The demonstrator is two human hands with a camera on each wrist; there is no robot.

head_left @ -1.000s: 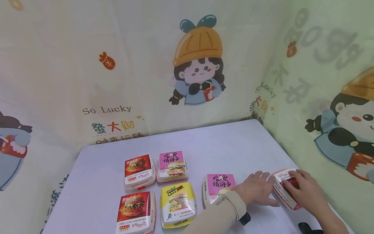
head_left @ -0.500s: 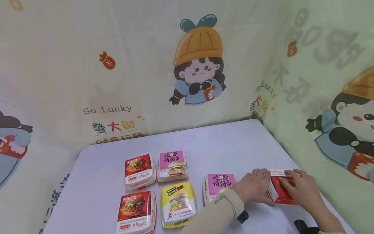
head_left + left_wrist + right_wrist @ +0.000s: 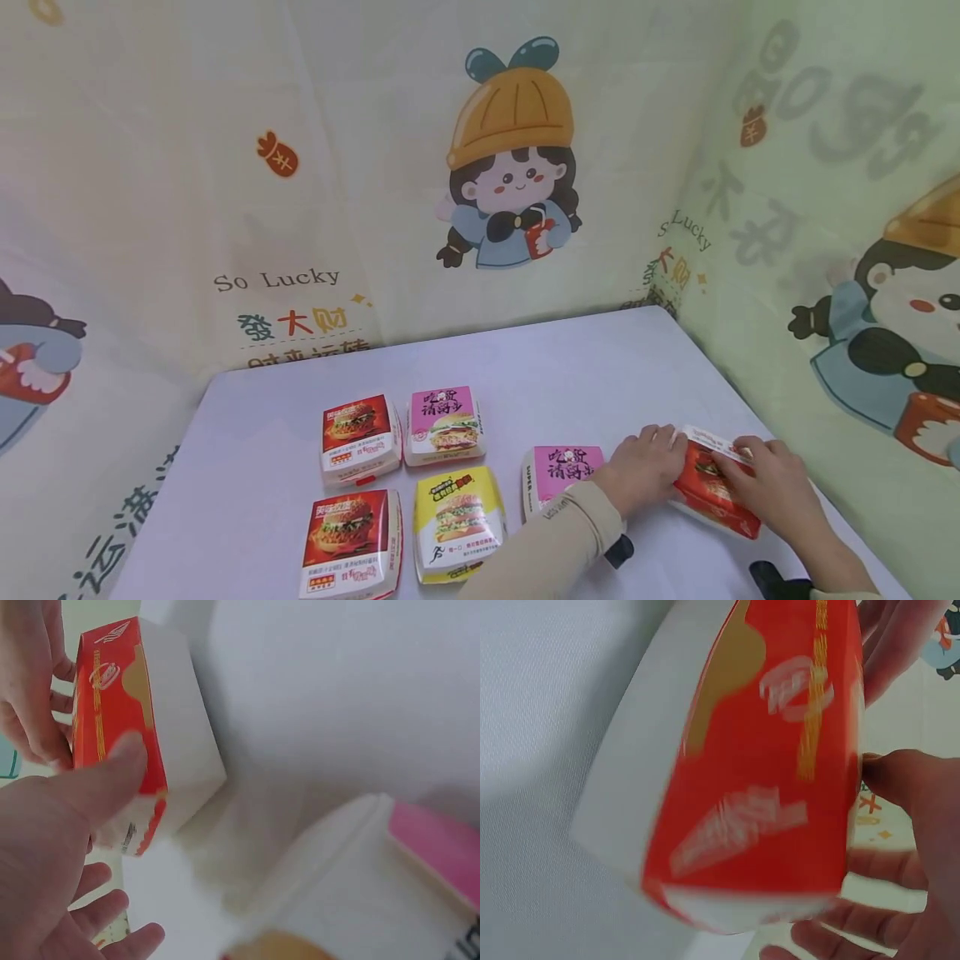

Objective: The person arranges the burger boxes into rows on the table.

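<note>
A red and white burger box [image 3: 705, 487] lies turned at an angle near the right side of the table, between my two hands. At its left end my left hand [image 3: 645, 471] grips it; in the left wrist view the thumb [image 3: 124, 765] lies on its red side and the other fingers reach behind. My right hand [image 3: 780, 496] holds the right end, with the thumb on the printed lid and fingers along the far edge. The box [image 3: 772, 772] looks slightly blurred in the right wrist view. Just left of my left hand sits a pink burger box [image 3: 558, 471], partly covered by my sleeve.
To the left stand two red boxes [image 3: 358, 433] [image 3: 348, 533], another pink box [image 3: 444, 425] and a yellow one [image 3: 459, 521], set in two rows. The white table [image 3: 540, 358] meets printed cloth walls at its back and right edges.
The red burger box has been turned between my hands, its print now facing another way, and has shifted slightly left. Both hands moved a little left with it. The other boxes stayed put.
</note>
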